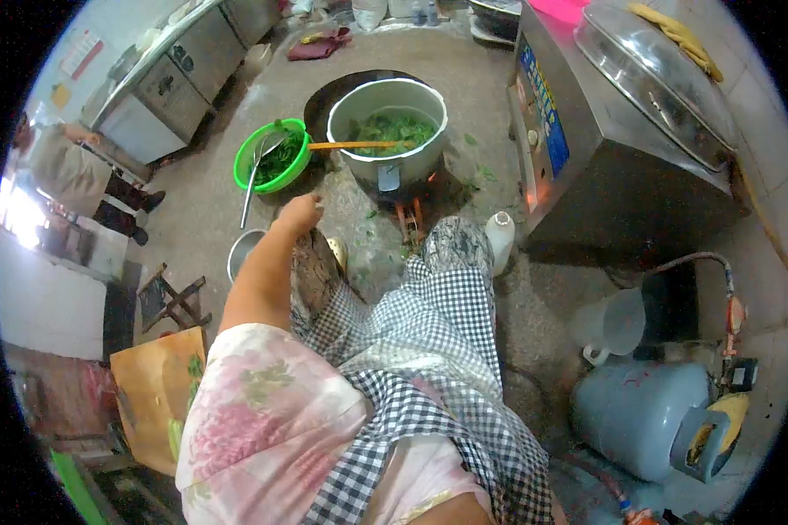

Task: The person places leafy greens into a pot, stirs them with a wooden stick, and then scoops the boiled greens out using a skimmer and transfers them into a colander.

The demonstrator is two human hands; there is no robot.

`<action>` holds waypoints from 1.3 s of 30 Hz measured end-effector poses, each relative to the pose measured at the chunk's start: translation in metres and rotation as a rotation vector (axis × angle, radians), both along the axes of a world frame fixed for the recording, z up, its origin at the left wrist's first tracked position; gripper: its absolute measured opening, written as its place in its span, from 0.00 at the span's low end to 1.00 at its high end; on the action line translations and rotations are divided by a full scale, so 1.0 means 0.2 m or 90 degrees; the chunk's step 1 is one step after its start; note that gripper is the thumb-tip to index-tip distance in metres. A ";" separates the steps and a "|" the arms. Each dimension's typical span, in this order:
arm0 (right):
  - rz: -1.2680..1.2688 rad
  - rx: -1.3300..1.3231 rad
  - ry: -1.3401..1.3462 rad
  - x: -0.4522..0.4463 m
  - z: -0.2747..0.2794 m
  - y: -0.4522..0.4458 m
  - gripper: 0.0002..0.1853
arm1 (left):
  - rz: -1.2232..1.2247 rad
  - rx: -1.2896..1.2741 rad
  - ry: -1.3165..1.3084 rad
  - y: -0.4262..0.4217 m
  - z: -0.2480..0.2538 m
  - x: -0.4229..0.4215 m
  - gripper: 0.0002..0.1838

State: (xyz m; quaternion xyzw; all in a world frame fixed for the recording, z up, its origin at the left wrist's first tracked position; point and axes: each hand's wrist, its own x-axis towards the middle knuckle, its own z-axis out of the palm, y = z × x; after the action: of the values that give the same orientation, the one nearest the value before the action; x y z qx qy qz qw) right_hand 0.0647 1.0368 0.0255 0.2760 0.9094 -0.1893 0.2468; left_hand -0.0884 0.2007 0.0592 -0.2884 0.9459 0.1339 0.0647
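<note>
Head | one pot (368,171) | one green basin (277,183) near left hand (302,213), grip unclear | right hand unseen

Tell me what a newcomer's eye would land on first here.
Likely the big pot of leafy greens over a flame, top centre, with the bright green basin beside it on the left. Next, the left hand near that basin, and the grey gas cylinder at lower right.
</note>
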 end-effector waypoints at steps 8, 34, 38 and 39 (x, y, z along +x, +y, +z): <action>-0.010 -0.016 -0.005 0.08 -0.02 0.02 0.18 | 0.147 0.024 -0.043 0.04 0.01 0.13 0.21; 0.373 0.153 -0.444 -0.53 0.61 -0.80 0.17 | 0.067 0.046 0.053 -0.14 0.08 0.23 0.18; 0.381 -0.223 -0.048 -1.22 0.68 -1.64 0.16 | 0.072 0.080 0.062 -0.15 0.14 0.28 0.13; 0.379 -0.346 0.013 -1.44 0.57 -1.83 0.16 | 0.052 0.088 0.090 -0.16 0.13 0.30 0.12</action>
State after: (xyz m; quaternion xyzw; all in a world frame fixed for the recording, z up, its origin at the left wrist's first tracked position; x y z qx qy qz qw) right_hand -0.2231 0.6708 0.1401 -0.0769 0.8689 -0.3458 0.3457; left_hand -0.0278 0.1682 0.0858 -0.3113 0.9241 0.2211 0.0117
